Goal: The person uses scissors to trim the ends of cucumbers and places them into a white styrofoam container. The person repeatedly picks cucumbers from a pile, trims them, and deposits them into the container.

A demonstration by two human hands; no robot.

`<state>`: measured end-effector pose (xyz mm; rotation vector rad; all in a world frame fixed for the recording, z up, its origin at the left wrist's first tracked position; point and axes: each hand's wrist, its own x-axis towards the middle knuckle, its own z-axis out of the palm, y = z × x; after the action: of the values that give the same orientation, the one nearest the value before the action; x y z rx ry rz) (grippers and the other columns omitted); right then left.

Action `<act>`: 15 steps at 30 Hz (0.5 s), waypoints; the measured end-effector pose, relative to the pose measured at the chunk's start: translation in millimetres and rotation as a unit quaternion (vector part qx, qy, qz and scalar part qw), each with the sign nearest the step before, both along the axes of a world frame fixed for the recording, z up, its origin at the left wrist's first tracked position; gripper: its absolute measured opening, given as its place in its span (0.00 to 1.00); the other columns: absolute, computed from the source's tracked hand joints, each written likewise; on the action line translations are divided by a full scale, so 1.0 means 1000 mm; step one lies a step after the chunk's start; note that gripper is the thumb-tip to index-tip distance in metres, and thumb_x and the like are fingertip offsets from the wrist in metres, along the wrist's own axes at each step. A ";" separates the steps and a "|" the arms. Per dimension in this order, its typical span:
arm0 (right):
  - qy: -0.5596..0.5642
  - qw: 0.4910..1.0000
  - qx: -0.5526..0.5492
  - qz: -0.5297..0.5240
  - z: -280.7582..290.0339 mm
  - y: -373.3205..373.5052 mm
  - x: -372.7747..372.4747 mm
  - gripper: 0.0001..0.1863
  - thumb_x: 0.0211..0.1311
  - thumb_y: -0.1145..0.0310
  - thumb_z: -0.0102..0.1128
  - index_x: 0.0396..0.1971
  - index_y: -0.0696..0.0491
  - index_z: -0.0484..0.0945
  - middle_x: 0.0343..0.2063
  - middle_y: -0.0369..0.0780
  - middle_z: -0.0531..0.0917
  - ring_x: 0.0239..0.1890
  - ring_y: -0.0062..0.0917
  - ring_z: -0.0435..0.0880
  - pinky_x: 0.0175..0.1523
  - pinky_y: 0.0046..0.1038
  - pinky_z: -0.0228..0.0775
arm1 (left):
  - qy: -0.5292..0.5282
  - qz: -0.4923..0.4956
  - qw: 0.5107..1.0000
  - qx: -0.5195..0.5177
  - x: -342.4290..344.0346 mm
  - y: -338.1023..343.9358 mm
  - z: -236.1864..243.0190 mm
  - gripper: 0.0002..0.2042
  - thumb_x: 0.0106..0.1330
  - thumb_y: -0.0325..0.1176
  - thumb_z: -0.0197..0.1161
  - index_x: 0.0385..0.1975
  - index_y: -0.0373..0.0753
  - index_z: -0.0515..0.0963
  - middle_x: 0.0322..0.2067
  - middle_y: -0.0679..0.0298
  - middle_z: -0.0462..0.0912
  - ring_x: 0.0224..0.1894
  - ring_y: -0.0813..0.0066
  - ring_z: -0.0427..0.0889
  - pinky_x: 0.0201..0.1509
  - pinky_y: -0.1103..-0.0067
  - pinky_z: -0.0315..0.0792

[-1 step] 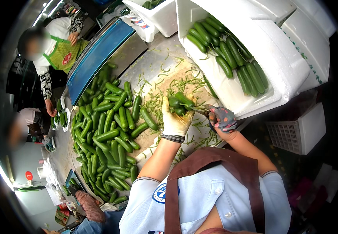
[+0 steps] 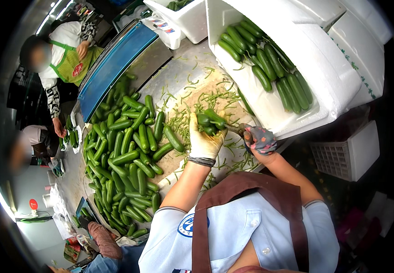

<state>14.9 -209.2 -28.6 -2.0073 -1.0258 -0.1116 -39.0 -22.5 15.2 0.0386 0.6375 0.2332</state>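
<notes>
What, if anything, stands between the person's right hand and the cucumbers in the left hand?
A slim tool, held in the right hand, reaches across the gap toward the cucumbers. Apart from that and the left hand gripping them, nothing visible blocks the way. Whether the tool touches them is unclear.

A produce-handling workplace, by the look of it: heaped vegetables (image 2: 125, 158) and trimmings (image 2: 215, 96) on a metal surface (image 2: 190, 53), foam boxes (image 2: 331, 63), a crate (image 2: 329, 159), a co-worker's apron (image 2: 71, 63).
</notes>
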 end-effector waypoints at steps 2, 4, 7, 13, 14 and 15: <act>-0.047 0.999 -0.008 -0.009 -0.002 -0.003 0.002 0.23 0.41 0.79 0.60 0.43 0.55 0.72 0.31 0.38 0.78 0.34 0.25 0.78 0.35 0.23 0.70 | 0.022 -0.030 0.999 0.012 -0.001 -0.001 0.002 0.28 0.55 0.55 0.58 0.46 0.37 0.69 0.42 0.55 0.74 0.46 0.56 0.71 0.54 0.59 0.65; -0.089 0.995 -0.048 -0.016 0.000 -0.006 0.004 0.23 0.39 0.77 0.63 0.42 0.55 0.73 0.31 0.39 0.78 0.33 0.27 0.79 0.34 0.25 0.70 | 0.044 -0.068 0.997 0.012 -0.002 -0.003 0.011 0.26 0.55 0.55 0.57 0.44 0.38 0.69 0.40 0.56 0.75 0.44 0.58 0.72 0.51 0.61 0.67; -0.080 0.989 -0.124 0.002 0.014 -0.003 0.011 0.25 0.39 0.77 0.63 0.44 0.54 0.72 0.32 0.38 0.78 0.34 0.27 0.79 0.36 0.27 0.71 | 0.042 -0.125 0.991 0.000 -0.003 -0.007 0.020 0.23 0.57 0.54 0.55 0.39 0.40 0.71 0.37 0.56 0.76 0.40 0.60 0.75 0.46 0.65 0.70; -0.036 0.997 0.031 0.063 0.017 0.000 0.012 0.22 0.39 0.79 0.61 0.42 0.55 0.76 0.25 0.39 0.76 0.29 0.31 0.75 0.30 0.30 0.67 | 0.095 -0.133 0.986 -0.005 -0.005 -0.006 0.024 0.23 0.58 0.56 0.54 0.39 0.41 0.72 0.37 0.57 0.76 0.39 0.61 0.75 0.43 0.65 0.71; -0.037 0.996 0.049 0.067 0.016 0.000 0.013 0.23 0.38 0.79 0.61 0.42 0.55 0.76 0.25 0.39 0.77 0.28 0.31 0.75 0.30 0.29 0.67 | 0.082 -0.142 0.986 -0.002 -0.007 -0.005 0.021 0.23 0.56 0.55 0.56 0.40 0.41 0.71 0.38 0.58 0.76 0.42 0.60 0.74 0.44 0.64 0.70; -0.039 0.994 0.067 0.071 0.014 0.002 0.013 0.23 0.37 0.80 0.61 0.41 0.55 0.76 0.25 0.39 0.77 0.28 0.31 0.75 0.29 0.29 0.67 | 0.069 -0.150 0.986 0.001 -0.009 -0.005 0.017 0.24 0.55 0.55 0.57 0.42 0.41 0.71 0.40 0.59 0.75 0.44 0.58 0.72 0.46 0.62 0.69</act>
<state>27.9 -207.6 -14.1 -1.8152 -1.1759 -0.1798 -47.7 -27.2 32.0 0.1533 0.7598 -0.0609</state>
